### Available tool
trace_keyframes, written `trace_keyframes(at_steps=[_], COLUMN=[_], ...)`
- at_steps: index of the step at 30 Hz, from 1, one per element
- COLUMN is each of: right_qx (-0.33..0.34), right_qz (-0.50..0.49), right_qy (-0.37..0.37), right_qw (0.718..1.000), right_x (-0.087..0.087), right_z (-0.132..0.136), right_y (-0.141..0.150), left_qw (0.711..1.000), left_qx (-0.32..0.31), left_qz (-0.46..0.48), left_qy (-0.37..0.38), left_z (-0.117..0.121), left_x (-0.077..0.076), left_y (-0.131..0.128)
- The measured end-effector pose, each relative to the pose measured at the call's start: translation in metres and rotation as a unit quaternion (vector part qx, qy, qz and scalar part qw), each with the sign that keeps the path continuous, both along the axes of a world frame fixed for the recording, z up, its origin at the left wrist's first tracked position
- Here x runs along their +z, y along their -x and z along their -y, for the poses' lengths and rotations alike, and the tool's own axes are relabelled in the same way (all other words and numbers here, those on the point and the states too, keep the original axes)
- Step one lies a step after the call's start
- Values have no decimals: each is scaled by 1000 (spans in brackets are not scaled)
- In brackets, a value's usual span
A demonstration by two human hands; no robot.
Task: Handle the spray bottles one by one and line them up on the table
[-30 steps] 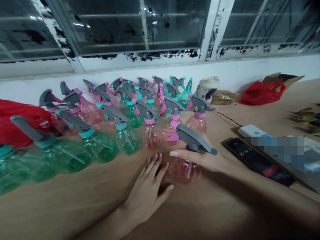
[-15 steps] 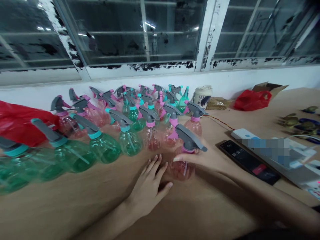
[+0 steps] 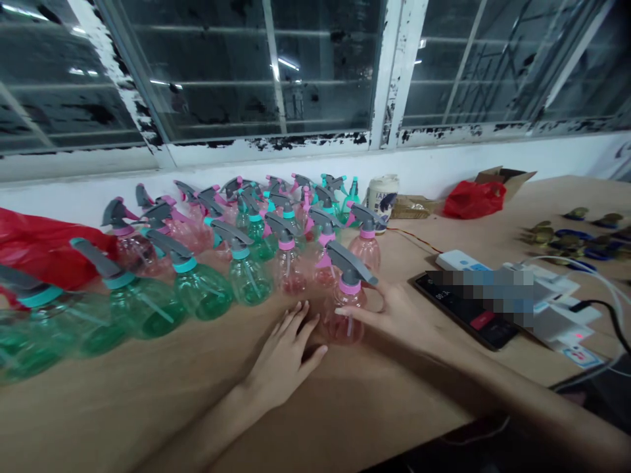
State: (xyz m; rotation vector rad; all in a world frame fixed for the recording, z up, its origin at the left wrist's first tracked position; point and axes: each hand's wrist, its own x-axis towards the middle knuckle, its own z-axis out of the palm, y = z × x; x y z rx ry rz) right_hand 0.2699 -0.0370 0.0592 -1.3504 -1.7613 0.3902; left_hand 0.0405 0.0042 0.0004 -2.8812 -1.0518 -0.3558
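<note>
My right hand is wrapped round the body of a pink spray bottle, its thumb across the front and its other fingers mostly hidden behind. The bottle stands upright on the table, with a pink collar and a grey trigger head. Just left of it, my left hand lies flat on the tabletop with fingers spread, holding nothing. Beyond my hands stand a green spray bottle and a pink spray bottle. Another pink spray bottle is behind the held one.
Several more green bottles run along the left, beside a red plastic bag. At the right lie a phone and a white power strip with cables. Near the wall are a white cup and another red bag.
The view has swung slightly to the right, so most things appear further left. My right hand still grips the pink bottle, and my left hand still lies flat.
</note>
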Motion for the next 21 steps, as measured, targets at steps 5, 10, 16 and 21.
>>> trace_keyframes(at_steps=[5,10,16,21], right_qx=[-3,-25,-40,-98], right_qz=[11,-28,-90,-128], right_qy=[8,20,11,8], right_qw=[1000,999,995,987], right_x=[9,2,-6,7], right_z=[9,18,16,-2], right_y=[-6,-30,-74,-109], left_qw=[1000,1000,1000,999], left_qx=[5,0,-16,-33], left_qz=[-5,5,0,-5], left_qy=[-6,-5,13,7], left_z=[-1,2,11,15], left_x=[-2,0,4,4], left_y=[-1,-5,-19,-31])
